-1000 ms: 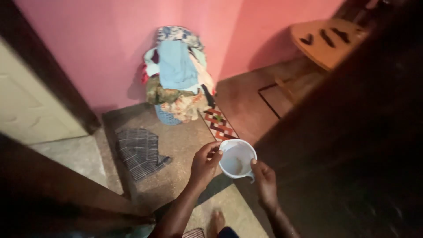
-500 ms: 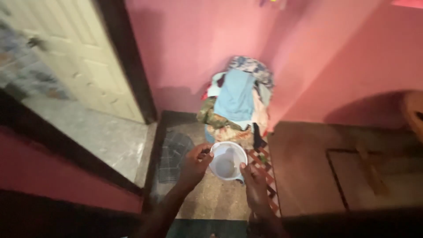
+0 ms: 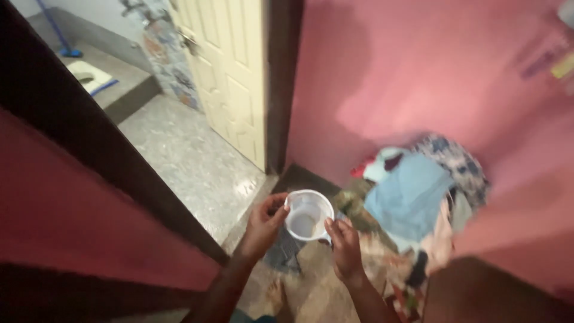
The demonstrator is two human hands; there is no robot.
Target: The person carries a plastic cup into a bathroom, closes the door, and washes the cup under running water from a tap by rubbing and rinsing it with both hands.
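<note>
**White Cup Held in Both Hands at the Doorway**

The person holds a small white plastic cup (image 3: pixel 308 214) in front of the body, above the floor and just short of an open doorway. The cup sits upright with its mouth toward the camera. A small amount of brownish residue or liquid shows at its bottom; which of the two cannot be told.

Left hand (image 3: pixel 263 224): the thumb and fingers curl around the left rim of the cup and pinch it. The fingers are bent, not spread.

Right hand (image 3: pixel 344 245): the thumb and forefinger are pressed together on the lower right rim of the cup. The remaining fingers are folded toward the palm. Both forearms run up from the bottom edge of the view.

Surroundings:

- A heap of laundry (image 3: pixel 418 197) stands just to the right of the cup, against the pink wall (image 3: pixel 388 72). A light blue garment lies on top, with patterned cloth behind and below it.
- A dark checked cloth (image 3: pixel 284 254) lies on the floor directly below the cup and hands.
- A cream panelled door (image 3: pixel 230 78) stands open behind the cup to the upper left, next to a dark door frame (image 3: pixel 281 90).
- Beyond the doorway lies a grey speckled floor (image 3: pixel 179 155), with a raised step at the far end.
- A blue-handled tool (image 3: pixel 57 30) rests at the far upper left, well apart from the hands.
</note>
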